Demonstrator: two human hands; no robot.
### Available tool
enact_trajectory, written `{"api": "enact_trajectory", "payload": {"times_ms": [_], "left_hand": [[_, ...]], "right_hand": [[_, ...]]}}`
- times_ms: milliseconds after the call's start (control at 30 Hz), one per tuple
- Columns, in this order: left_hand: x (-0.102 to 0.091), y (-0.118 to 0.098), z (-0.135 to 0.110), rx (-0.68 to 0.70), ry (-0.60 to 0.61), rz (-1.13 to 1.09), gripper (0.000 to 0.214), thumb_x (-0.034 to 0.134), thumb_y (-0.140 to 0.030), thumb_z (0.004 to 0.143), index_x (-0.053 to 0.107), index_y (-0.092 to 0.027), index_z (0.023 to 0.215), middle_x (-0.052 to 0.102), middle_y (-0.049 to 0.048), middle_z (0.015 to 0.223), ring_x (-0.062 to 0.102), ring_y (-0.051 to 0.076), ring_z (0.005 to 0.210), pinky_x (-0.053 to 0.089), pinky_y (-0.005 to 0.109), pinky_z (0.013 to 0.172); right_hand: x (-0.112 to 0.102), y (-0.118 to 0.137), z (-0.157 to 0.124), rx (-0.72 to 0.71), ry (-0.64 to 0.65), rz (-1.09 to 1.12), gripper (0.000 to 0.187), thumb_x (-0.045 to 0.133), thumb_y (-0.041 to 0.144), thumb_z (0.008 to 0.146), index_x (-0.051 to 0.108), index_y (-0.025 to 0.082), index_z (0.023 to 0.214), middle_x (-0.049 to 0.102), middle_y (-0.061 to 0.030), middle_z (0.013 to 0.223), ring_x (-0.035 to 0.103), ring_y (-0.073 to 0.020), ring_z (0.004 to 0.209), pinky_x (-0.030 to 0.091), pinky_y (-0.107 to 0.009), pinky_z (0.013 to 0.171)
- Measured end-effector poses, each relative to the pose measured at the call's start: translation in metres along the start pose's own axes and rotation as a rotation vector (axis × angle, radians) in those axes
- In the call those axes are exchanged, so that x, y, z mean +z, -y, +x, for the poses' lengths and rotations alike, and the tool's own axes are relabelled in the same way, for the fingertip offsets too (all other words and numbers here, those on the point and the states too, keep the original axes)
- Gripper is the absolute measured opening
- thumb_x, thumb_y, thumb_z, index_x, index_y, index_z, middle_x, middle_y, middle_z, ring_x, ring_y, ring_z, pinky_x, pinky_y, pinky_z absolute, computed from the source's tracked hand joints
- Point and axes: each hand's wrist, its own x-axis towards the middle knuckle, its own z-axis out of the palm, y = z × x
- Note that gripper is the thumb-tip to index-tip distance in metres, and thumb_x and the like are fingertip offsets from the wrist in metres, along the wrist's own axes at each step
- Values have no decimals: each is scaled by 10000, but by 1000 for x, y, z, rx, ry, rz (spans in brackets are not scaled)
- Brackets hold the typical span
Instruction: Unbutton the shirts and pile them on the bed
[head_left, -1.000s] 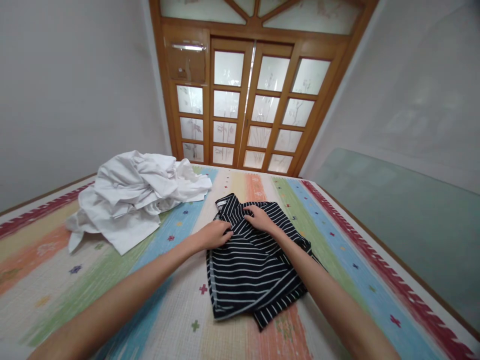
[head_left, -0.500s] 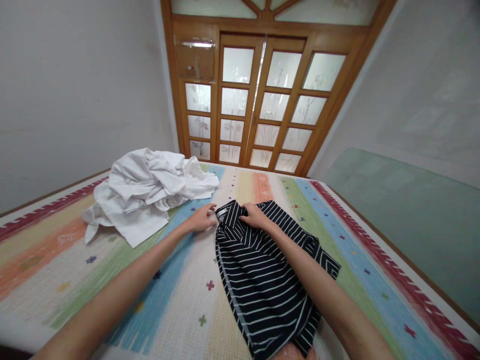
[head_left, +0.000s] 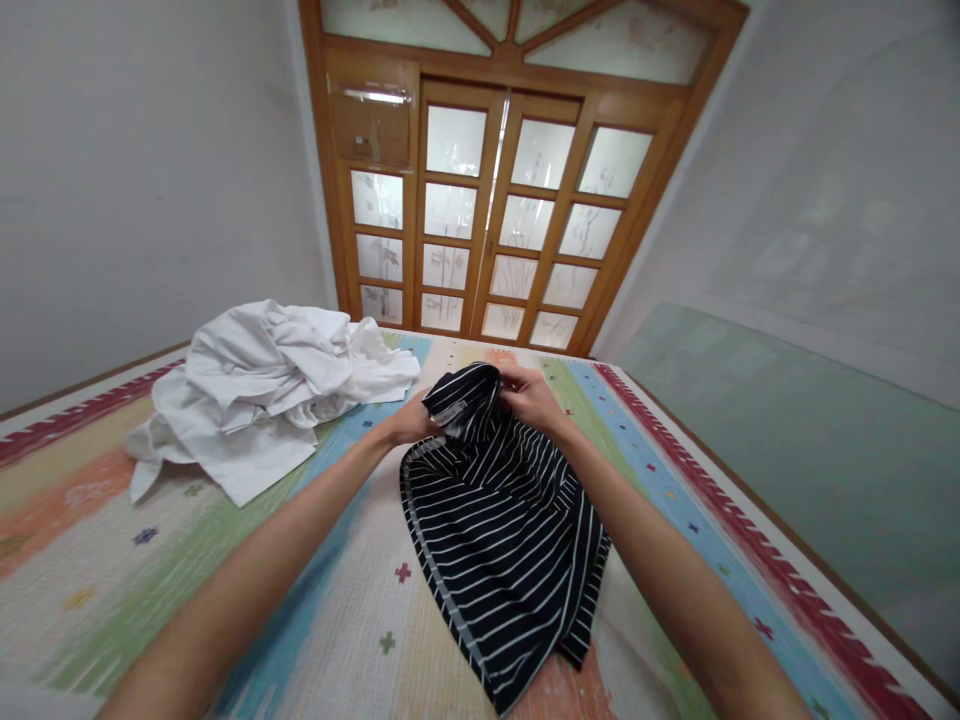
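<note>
Though bunched, black white-striped garment

1. Striped garment: soft, knit-looking cloth, black with thin white stripes. It is matt and limp and hangs in loose folds, with a flat stitched hem along the edge.
2. White garments: thin cloth, matt, heavily creased and crumpled.
3. Mat: pastel-striped surface with a fine, grid-like, woven-looking texture and a faint sheen. Whether it is cloth or plastic cannot be told.
4. Door frame: orange-brown wood, smooth, varnished to a semi-gloss.
5. Door panes: frosted glass, translucent, with a faint plant pattern.
6. Wall: painted, smooth, matt.
7. Green panel: smooth sheet with a dull, cloudy finish. Its material is unclear.
</note>
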Motion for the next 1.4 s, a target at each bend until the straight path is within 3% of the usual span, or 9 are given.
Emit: {"api": "enact_trajectory", "payload": {"times_ms": [233,333,400,467,600,700,1000,1200,1400], "left_hand": [[10,-41,3,208,-102,-274,832,828,-258,559,475,-185,1308,579,118,1264,554,275,1146,429,390,990],[12,-42,1,246,-132,-261,471,815,-264,598,636,-176,1025,601,118,1231,558,274,1147,412,392,986],[10,-41,-1,220,-129,-258,229,787,-273,642,635,-157,769,646,115,1146,578,270,1112,421,389,959],[7,-40,-4,137,-151,-316,221,764,-298,672,596,-156,689,689,93,1006,623,250,996,456,383,892],[0,-34,-2,-29,-374,-506,247,713,-327,688,641,-147,841,695,30,818,641,208,838,482,362,832],[-9,-33,5,-63,-504,-595,347,696,-349,691,639,-134,957,704,42,887,643,216,898,482,364,866],[-57,-71,15,59,-554,-75,379,716,-422,729,649,-140,973,706,70,979,646,222,916,516,363,843],[-60,-32,-5,-167,-119,109,440,743,-505,636,701,-155,899,733,69,946,652,287,927,513,406,857],[-36,16,-36,-205,-65,72,538,529,-587,802,646,-179,1133,663,62,1218,594,271,1120,424,368,1005]], "right_hand": [[1,9,-6,-64,-196,-131,174,550,204,734,708,178,803,641,-3,739,535,-133,678,431,-235,610],[3,9,-10,-58,-252,-186,146,559,206,740,695,177,785,651,-29,802,532,-133,675,421,-233,582],[3,6,-12,-37,-285,-183,148,537,219,762,673,174,801,645,-26,780,534,-133,651,428,-244,592],[-1,4,-12,-18,-328,-168,151,503,228,784,636,177,832,641,-24,773,548,-142,656,444,-260,619],[-21,2,-8,6,-456,-248,95,458,218,798,541,198,838,639,-45,811,587,-181,744,456,-291,675],[-40,6,-4,34,-485,-441,44,475,250,815,486,212,798,621,-53,757,589,-207,716,432,-314,673],[-60,23,8,-24,-485,-751,108,432,299,899,493,210,898,616,-72,765,583,-244,714,387,-322,646],[-41,-15,-16,79,-341,-691,221,504,382,888,534,185,983,622,-110,959,605,-244,873,450,-343,762],[-8,-65,-60,394,134,-711,497,744,373,720,568,165,1135,591,-140,1135,594,-270,1035,462,-369,886]]}}
